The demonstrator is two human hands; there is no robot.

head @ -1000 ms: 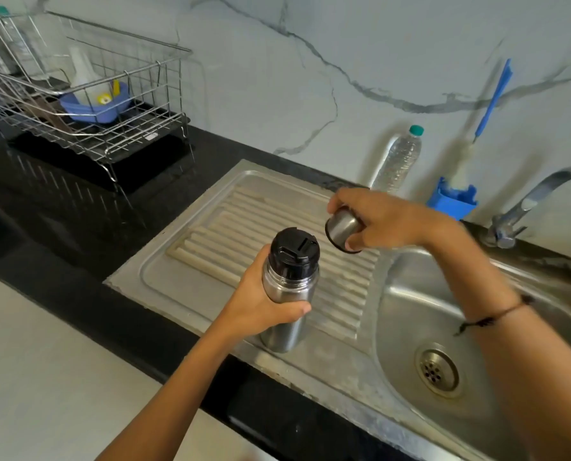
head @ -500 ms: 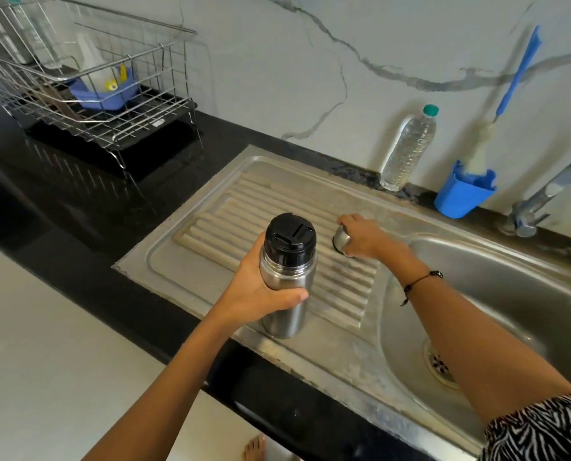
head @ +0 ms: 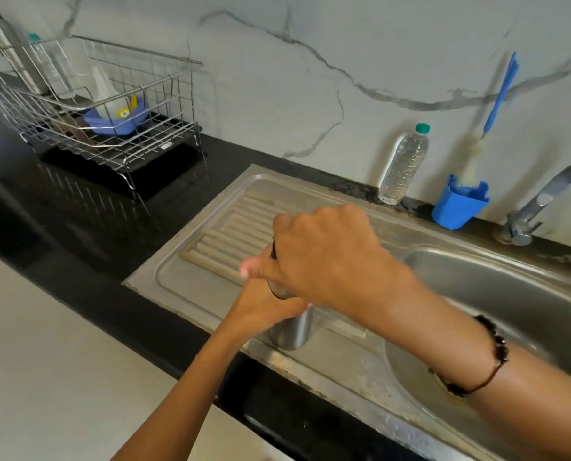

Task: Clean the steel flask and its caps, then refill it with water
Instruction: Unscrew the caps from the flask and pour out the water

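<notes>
Steel flask (head: 290, 331): stands upright on the near edge of the ribbed draining board (head: 231, 234), left of the sink basin (head: 510, 294); only its lower body shows, the rest is behind the two hands.
Long axis: vertical, base on the steel, mouth end pointing up into the right palm.
Left hand (head: 260, 307): wrapped round the flask's upper body from the near-left side, fingers curled about the steel, thumb tip showing at the left; it holds the body firmly.
Right hand (head: 324, 257): laid over the top of the flask from the right, fingers curled down round the black inner cap (head: 273, 251), of which only a thin dark sliver shows at the hand's left edge; the grip looks closed on it, though the fingertips themselves are hidden.
Relation that matters: cap sits directly above the left-hand grip, on the same upright axis, so any turning would be about that axis, the lower hand bracing and the upper one twisting.
Nearer hand: the right is on the cap already; the left is lower and nearer the viewer.
Step, as a judgement: probably unscrewing the inner cap before washing; nothing looks wet yet.
Steel outer cap: not visible; likely hidden behind the right hand, but I cannot tell.
Tap (head: 543, 197): far right, well apart from the flask, no water running.
Bottle brush (head: 496, 101): stands in a blue holder (head: 456, 207) against the wall, far right.
</notes>
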